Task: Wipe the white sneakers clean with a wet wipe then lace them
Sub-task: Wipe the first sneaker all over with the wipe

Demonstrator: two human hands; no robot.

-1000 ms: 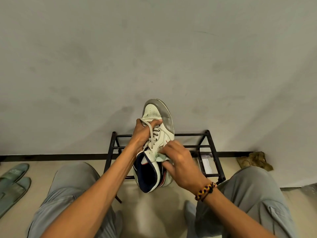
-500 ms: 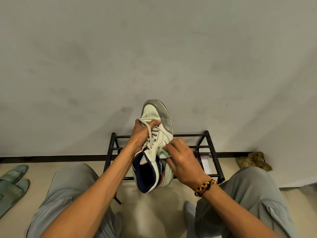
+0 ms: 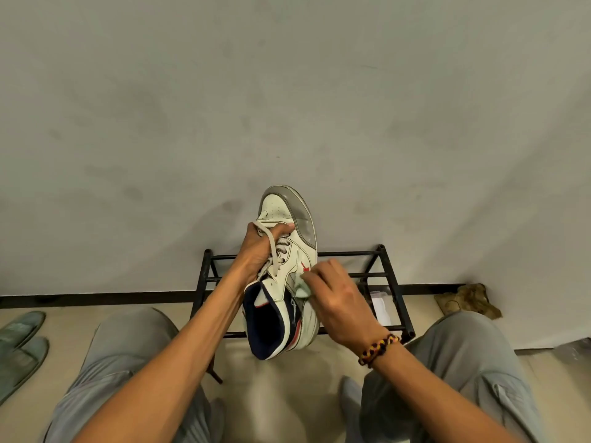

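Note:
A white high-top sneaker [image 3: 281, 215] with a grey toe cap, navy lining and red marks is held up in front of me, toe pointing away. My left hand [image 3: 257, 251] grips it over the laces from the left side. My right hand [image 3: 335, 302] pinches a pale wet wipe [image 3: 302, 287] and presses it against the sneaker's right side, just below the red logo. The laces run loosely through the eyelets, one loop draped over my left hand. No second sneaker is in view.
A black metal shoe rack [image 3: 388, 282] stands against the grey wall behind the sneaker, with white paper [image 3: 380, 303] on it. Grey slippers [image 3: 19, 343] lie on the floor at the far left. A brown crumpled rag [image 3: 468, 300] sits by the wall at right. My knees flank the scene.
My right hand with the wipe has slid forward along the sneaker's right side, from near the collar toward the red logo. The left hand keeps its hold.

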